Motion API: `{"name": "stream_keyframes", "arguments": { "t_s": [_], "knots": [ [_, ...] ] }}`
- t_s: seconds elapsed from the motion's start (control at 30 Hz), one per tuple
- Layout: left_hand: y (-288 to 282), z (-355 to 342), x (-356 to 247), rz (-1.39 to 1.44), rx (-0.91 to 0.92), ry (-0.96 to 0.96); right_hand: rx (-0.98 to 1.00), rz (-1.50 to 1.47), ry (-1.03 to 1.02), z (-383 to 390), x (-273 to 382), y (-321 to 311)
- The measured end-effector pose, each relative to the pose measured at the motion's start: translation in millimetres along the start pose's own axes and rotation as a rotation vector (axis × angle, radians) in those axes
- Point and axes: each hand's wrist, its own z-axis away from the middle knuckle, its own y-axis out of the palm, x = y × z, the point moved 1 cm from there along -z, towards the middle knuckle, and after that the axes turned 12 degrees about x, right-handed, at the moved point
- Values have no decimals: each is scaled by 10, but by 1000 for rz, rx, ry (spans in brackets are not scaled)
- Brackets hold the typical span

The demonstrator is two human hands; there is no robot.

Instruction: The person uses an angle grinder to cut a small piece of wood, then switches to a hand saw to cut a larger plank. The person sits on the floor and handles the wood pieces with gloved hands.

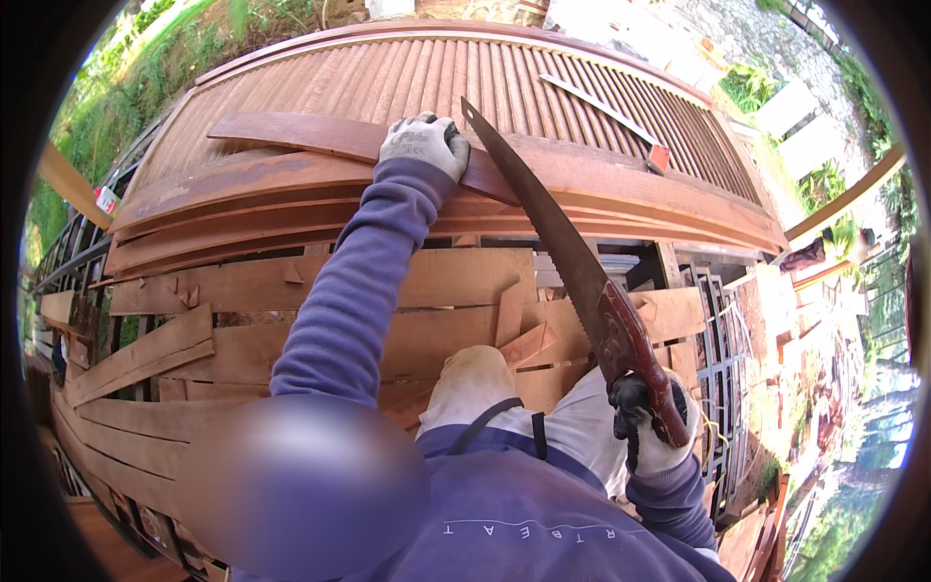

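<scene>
My left hand (427,145), in a pale work glove, grips a short reddish-brown board (291,132) from above, its fingers curled over the far edge. That board lies at a slight slant on a stack of long planks (233,184). In my right hand (659,417), gloved in pale fabric with a dark palm, is the wooden handle of a handsaw (543,213). The saw's long, toothed blade points up and away to the left. Its tip shows just right of my left hand, and the blade passes in front of the board's right end.
Behind the planks lies a large slatted wooden panel (388,78). A try square (601,109) with a red-orange end rests on it at right. Planks with gaps (262,339) and loose offcuts (509,312) lie underfoot. Dark metal bars (716,359) run along the right.
</scene>
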Motion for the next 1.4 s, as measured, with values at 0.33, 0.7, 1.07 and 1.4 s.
{"name": "stream_keyframes", "arguments": {
  "t_s": [0.33, 0.7, 1.07, 1.4],
  "knots": [
    [-3, 1, -39, 21, -23, 54, 12, -69, -60, -119, -318, -9],
    [-19, -33, -2, 8, -7, 39, 39, 259, 106, 410, -191, -216],
    [14, -23, 33, 8, 20, 81, 19, 65, 48, -11, 113, 129],
    [-16, -191, -75, -79, 219, -75, -10, -22, 17, -257, 18, 94]
  ]
}}
